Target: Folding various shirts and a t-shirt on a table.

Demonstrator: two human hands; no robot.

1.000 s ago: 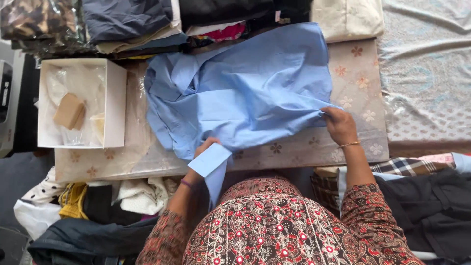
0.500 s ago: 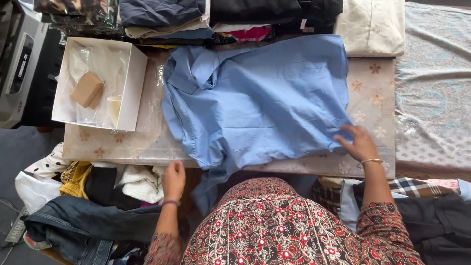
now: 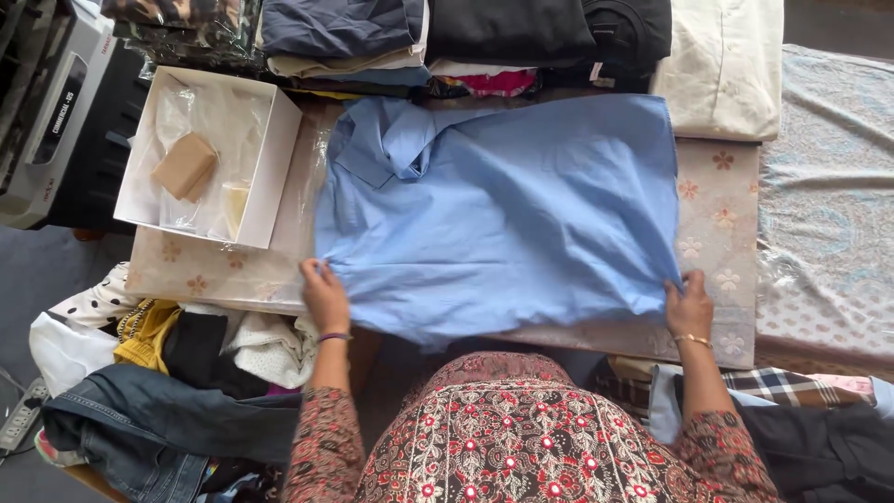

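Blue shirt (image 3: 503,214), near hem perhaps beyond table edge (image 3: 717,335).

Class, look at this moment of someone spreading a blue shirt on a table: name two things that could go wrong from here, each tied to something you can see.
1. The blue shirt hangs over the near edge of the table, held only at its edge by the left hand and right hand; it might slide off.
2. Its collar end lies close to the open white box, so a tug could nudge the box.
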